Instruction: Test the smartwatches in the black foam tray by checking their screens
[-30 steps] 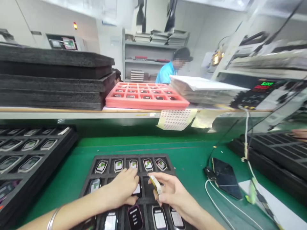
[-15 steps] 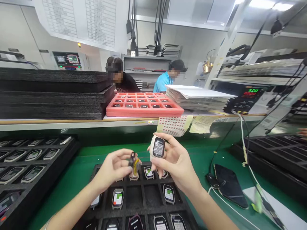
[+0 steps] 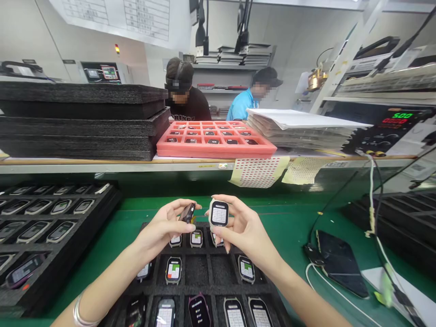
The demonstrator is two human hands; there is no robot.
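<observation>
My right hand (image 3: pixel 241 222) grips a pale-cased smartwatch (image 3: pixel 219 213) without a strap, its lit screen turned toward me. In my left hand (image 3: pixel 170 222), pinched between thumb and fingers, is a small dark watch-like part (image 3: pixel 187 212) seen edge-on, with a bit of yellow below it. Both hands are above a black foam tray (image 3: pixel 218 290). Several smartwatches lie in its pockets, among them a lit one (image 3: pixel 173 270) with green and red on the screen and a purple-cased one (image 3: pixel 199 310). Two middle pockets hold nothing.
On the left stands another black tray of watches (image 3: pixel 41 268). The shelf ahead carries stacked black foam (image 3: pixel 81 122), a pink tray (image 3: pixel 214 150), papers (image 3: pixel 296 120) and a power supply (image 3: pixel 388 127). A black phone-like slab (image 3: pixel 340 263) and cables lie right. Two people are beyond the shelf.
The view has shifted slightly. The dark part in my left hand has turned edge-on, hiding most of the yellow piece. The watch in my right hand now faces me more squarely, its screen clearer.
</observation>
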